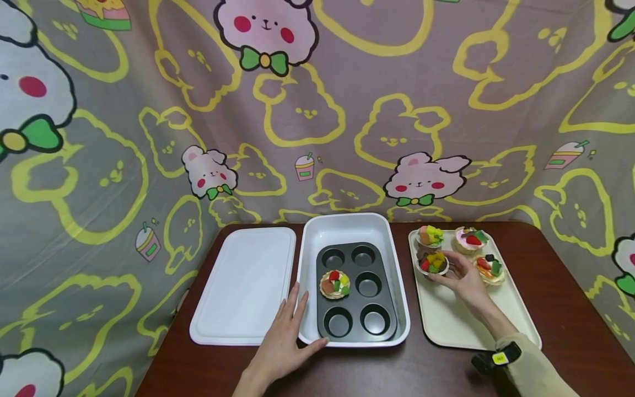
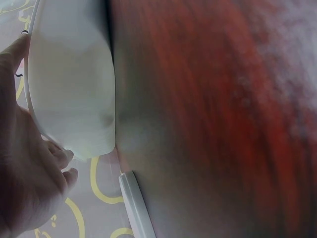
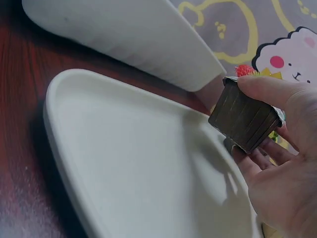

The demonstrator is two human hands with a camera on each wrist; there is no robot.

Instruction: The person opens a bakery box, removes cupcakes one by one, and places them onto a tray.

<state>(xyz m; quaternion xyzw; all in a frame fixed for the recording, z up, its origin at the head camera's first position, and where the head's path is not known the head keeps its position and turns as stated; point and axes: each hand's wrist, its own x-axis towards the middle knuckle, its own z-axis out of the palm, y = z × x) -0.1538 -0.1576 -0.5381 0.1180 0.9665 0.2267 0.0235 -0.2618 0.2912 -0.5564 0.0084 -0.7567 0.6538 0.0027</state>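
My right hand (image 1: 468, 284) pinches a fruit-topped cupcake (image 3: 245, 116) in a brown ridged cup, thumb on one side and fingers on the other. It is over the left part of the cream tray (image 1: 461, 325). Fingers spread and straight, my left hand (image 1: 283, 342) rests at the front left corner of the white bin (image 1: 347, 226), thumb along its front rim. Inside the bin lies a dark muffin pan (image 1: 353, 300). One fruit-topped tart (image 1: 334, 285) sits in its middle left cup; the other cups hold nothing.
Three more fruit-topped cakes stand at the tray's back: one in a brown cup (image 1: 429, 237), a pink-creamed tart (image 1: 470, 241) and an orange-striped tart (image 1: 489, 271). A flat white lid (image 1: 243, 286) lies left of the bin. Behind the brown table (image 1: 367, 375) hangs a patterned cloth (image 1: 347, 99).
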